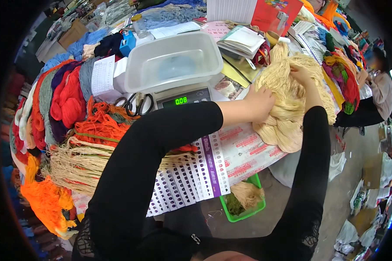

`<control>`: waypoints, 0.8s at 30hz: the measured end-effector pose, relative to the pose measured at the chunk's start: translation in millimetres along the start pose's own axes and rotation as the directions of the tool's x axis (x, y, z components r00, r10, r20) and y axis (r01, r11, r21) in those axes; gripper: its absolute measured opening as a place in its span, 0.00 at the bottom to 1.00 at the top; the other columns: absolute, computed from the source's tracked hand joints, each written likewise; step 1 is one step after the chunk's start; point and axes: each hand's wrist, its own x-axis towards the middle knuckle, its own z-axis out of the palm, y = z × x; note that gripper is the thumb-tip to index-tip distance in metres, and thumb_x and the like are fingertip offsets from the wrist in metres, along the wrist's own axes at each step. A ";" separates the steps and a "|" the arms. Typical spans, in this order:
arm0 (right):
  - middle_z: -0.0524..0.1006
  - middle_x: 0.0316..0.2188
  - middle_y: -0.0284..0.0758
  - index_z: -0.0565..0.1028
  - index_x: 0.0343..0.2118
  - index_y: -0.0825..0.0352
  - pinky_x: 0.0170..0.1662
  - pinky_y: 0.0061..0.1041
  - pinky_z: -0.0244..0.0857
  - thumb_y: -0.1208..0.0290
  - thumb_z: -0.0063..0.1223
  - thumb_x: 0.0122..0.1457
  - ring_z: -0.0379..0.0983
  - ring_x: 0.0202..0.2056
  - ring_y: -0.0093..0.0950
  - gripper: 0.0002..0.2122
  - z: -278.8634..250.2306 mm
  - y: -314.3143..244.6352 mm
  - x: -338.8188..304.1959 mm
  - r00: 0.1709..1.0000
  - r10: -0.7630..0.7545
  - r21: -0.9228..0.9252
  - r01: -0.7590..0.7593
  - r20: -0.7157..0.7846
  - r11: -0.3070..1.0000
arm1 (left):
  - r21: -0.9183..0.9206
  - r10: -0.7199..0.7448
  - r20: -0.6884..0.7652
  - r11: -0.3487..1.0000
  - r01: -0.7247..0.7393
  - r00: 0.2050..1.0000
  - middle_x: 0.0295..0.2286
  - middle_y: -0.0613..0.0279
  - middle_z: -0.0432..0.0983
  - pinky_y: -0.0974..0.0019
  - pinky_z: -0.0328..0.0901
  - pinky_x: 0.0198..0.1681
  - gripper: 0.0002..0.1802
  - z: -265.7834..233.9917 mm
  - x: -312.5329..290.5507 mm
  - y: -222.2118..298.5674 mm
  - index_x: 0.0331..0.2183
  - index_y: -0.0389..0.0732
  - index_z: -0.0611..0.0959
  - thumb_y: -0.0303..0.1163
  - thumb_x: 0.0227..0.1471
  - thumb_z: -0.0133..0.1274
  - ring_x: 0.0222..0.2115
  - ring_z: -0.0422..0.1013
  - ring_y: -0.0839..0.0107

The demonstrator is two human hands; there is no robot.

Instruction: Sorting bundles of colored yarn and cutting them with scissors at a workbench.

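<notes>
A big bundle of cream yarn skeins [287, 104] lies at the right side of the table, with both of my hands on it. My left hand [260, 103] holds the bundle's left side, its fingers bent into the strands. Farther back, my right hand [301, 75] grips strands near the top, its fingertips partly sunk in the yarn. To the left stands a digital scale [185, 99] with a lit green display. On it rests a translucent plastic tub [174, 61], with no yarn in it.
Black scissors [137, 104] lie left of the scale. Red, orange and cream yarn [80, 163] covers the left side. A printed dotted sheet [183, 185] hangs over the front edge. Below, a green basket [244, 217] holds yarn. A co-worker [381, 87] is at the far right.
</notes>
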 end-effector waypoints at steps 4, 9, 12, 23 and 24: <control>0.77 0.30 0.40 0.75 0.38 0.68 0.35 0.26 0.65 0.70 0.48 0.49 0.74 0.32 0.29 0.13 -30.9 15.3 -40.5 0.976 -0.095 -0.292 0.034 -0.195 0.956 | -0.187 0.099 -0.139 0.975 -0.124 0.985 0.41 0.57 0.65 0.45 0.50 0.50 0.28 -3.1 2.6 8.4 0.45 0.40 0.67 0.29 0.37 0.50 0.48 0.61 0.63; 0.75 0.33 0.42 0.75 0.35 0.69 0.42 0.33 0.62 0.65 0.46 0.53 0.70 0.37 0.39 0.13 -25.1 25.0 -136.2 0.985 -0.110 -0.426 0.041 -0.137 0.904 | -0.068 0.174 0.049 0.983 -0.171 0.983 0.44 0.62 0.64 0.42 0.50 0.51 0.29 -8.2 -13.8 27.1 0.50 0.45 0.64 0.27 0.41 0.48 0.47 0.61 0.63; 0.72 0.40 0.44 0.73 0.37 0.71 0.48 0.31 0.58 0.67 0.41 0.58 0.66 0.44 0.40 0.13 -0.5 46.4 -185.5 0.888 -0.204 -0.335 0.061 -0.412 0.940 | -0.057 0.297 -0.055 0.952 -0.300 0.953 0.47 0.64 0.63 0.40 0.49 0.51 0.28 -2.4 -17.0 33.3 0.50 0.46 0.64 0.28 0.43 0.47 0.49 0.60 0.63; 0.71 0.43 0.42 0.65 0.49 0.65 0.43 0.29 0.64 0.66 0.45 0.54 0.70 0.41 0.33 0.19 18.5 -14.1 -157.8 0.879 -0.392 -0.650 0.133 -0.271 0.748 | 0.006 0.492 -0.340 0.853 -0.521 0.801 0.31 0.54 0.74 0.58 0.64 0.41 0.17 14.7 -58.8 19.7 0.37 0.37 0.76 0.31 0.40 0.47 0.35 0.70 0.55; 0.68 0.47 0.45 0.63 0.51 0.68 0.50 0.30 0.59 0.65 0.42 0.56 0.65 0.47 0.36 0.20 50.6 -93.0 -109.9 0.799 -0.594 -0.825 0.272 -0.093 0.495 | -0.376 0.303 -0.426 0.797 -0.472 0.852 0.32 0.55 0.72 0.57 0.63 0.42 0.16 60.5 -62.2 -41.3 0.34 0.39 0.77 0.32 0.39 0.49 0.36 0.68 0.55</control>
